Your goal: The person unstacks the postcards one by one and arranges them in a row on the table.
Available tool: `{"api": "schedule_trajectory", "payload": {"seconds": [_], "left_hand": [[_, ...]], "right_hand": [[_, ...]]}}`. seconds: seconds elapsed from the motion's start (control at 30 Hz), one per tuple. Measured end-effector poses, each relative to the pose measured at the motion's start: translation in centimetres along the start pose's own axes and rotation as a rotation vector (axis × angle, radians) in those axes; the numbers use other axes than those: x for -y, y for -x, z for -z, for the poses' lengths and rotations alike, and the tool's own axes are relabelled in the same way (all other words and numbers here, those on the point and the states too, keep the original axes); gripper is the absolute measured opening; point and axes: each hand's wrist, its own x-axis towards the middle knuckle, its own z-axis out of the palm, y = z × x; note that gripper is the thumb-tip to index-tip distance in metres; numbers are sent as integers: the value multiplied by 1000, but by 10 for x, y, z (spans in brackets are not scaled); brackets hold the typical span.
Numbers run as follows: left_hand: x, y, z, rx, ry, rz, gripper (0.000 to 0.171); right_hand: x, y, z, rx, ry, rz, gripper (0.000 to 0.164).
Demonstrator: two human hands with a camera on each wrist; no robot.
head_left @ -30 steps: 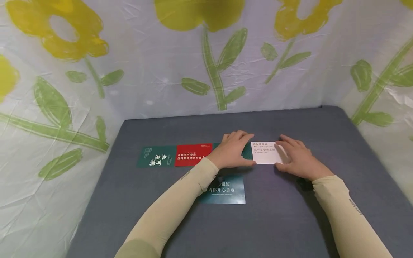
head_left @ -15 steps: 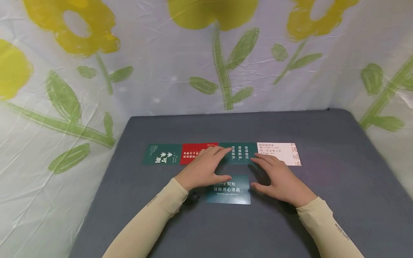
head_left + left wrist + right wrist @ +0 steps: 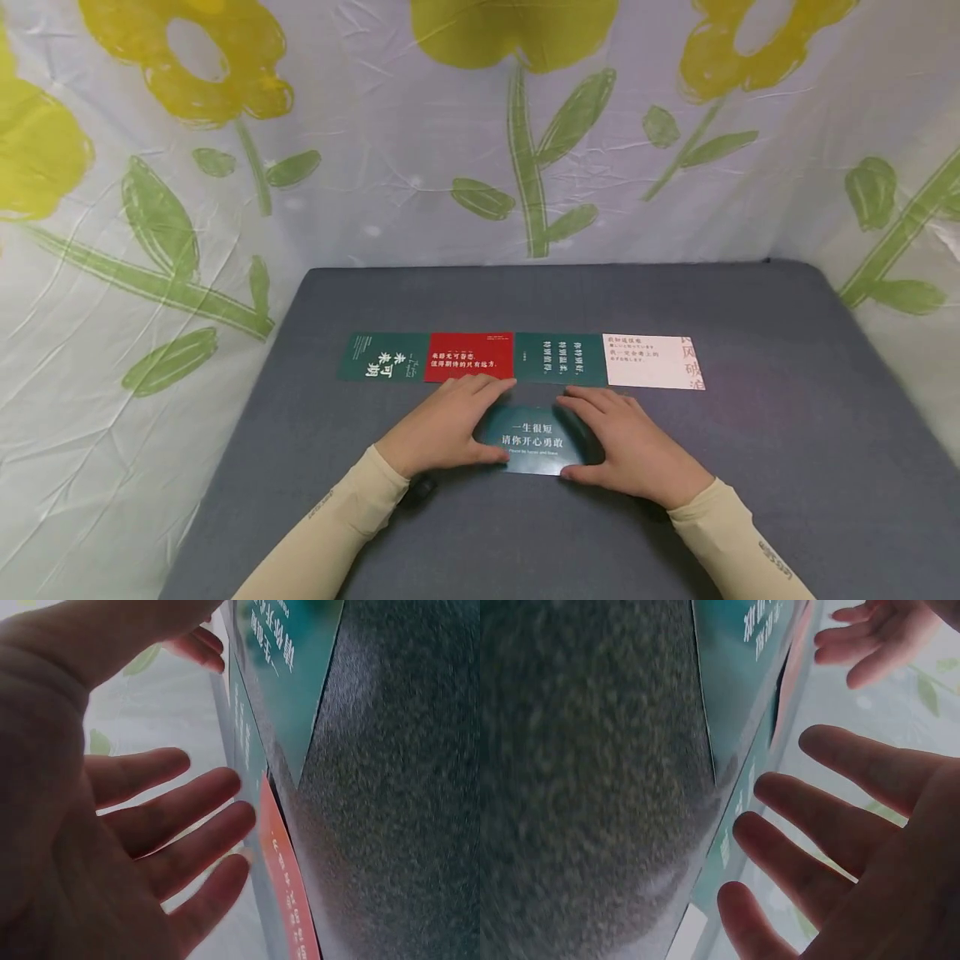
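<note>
A teal card with white Chinese text [image 3: 534,437] lies flat on the dark grey table. At its left end is my left hand [image 3: 447,425], fingers spread and thumb near the card's lower left corner. My right hand [image 3: 630,442] is at the other end, its thumb by the lower right corner and its fingers over the upper right edge. Both wrist views show relaxed, separated fingers [image 3: 184,802] above the table surface, and the card's teal face [image 3: 739,667] lies flat beyond the right hand's fingers. Neither hand grips anything.
Behind the hands a row of cards lies edge to edge: a green card [image 3: 382,357], a red card [image 3: 471,357], another green card [image 3: 560,358] and a pale pink card [image 3: 654,362]. A white cloth with yellow flowers [image 3: 360,150] hangs behind the grey table [image 3: 480,542].
Both hands have left the back row, where they were around the pink card, and come nearer the front, now at either end of the separate teal card. The view has shifted slightly.
</note>
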Motion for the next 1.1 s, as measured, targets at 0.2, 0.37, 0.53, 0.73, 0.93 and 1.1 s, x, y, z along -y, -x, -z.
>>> {"api": "schedule_trajectory", "payload": {"seconds": [0.2,0.37,0.53,0.73,0.93,1.1], "left_hand": [[-4,2,-4,59,-20,-18,104],[-4,3,-6,74,-36,0,104],[-6,3,-8,100,-47,23,101],[-9,3,-9,113,-50,51,102],[-9,1,-11,103,-48,51,101],[-9,-1,-11,105,-62,47,98]], "right_hand": [[2,0,-5,19,-12,-11,93],[3,0,-7,28,-19,-20,94],[1,0,-8,25,-20,-26,93],[0,0,-9,3,-14,-21,85],[-1,0,-11,-3,-13,-25,81],[-2,-1,-11,-6,-21,-25,80]]}}
